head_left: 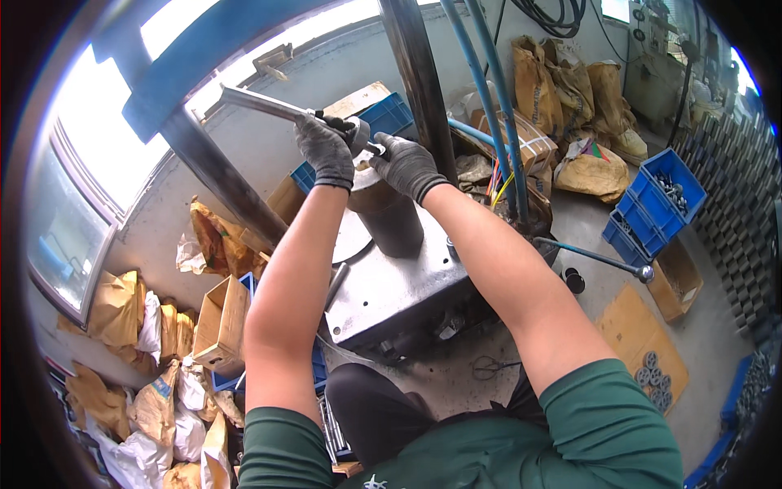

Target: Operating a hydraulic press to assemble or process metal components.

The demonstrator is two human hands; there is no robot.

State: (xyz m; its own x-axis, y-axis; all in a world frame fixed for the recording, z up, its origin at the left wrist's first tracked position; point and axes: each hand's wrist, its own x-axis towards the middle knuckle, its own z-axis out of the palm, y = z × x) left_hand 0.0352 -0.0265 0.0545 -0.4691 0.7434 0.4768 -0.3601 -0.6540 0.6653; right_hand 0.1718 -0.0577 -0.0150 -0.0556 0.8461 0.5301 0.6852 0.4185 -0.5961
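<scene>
My left hand [324, 153], in a grey work glove, is closed round a long metal rod [265, 103] that slants up to the left. A thick round metal collar [358, 134] sits at the rod's near end, beside the gloved fingers. My right hand [407, 169], gloved too, pinches a small metal part [375, 149] at that collar; its shape is mostly hidden by the fingers. Both hands are over the top of a dark upright steel cylinder [391, 222], which stands on a grey metal machine table [399, 287].
Dark steel columns [417, 77] rise behind the table. A lever with a ball end [645, 274] juts out right. Blue crates [666, 200] of metal parts stand right; sacks [159, 403] and a wooden box [221, 324] lie left. Metal rings [652, 379] rest on cardboard.
</scene>
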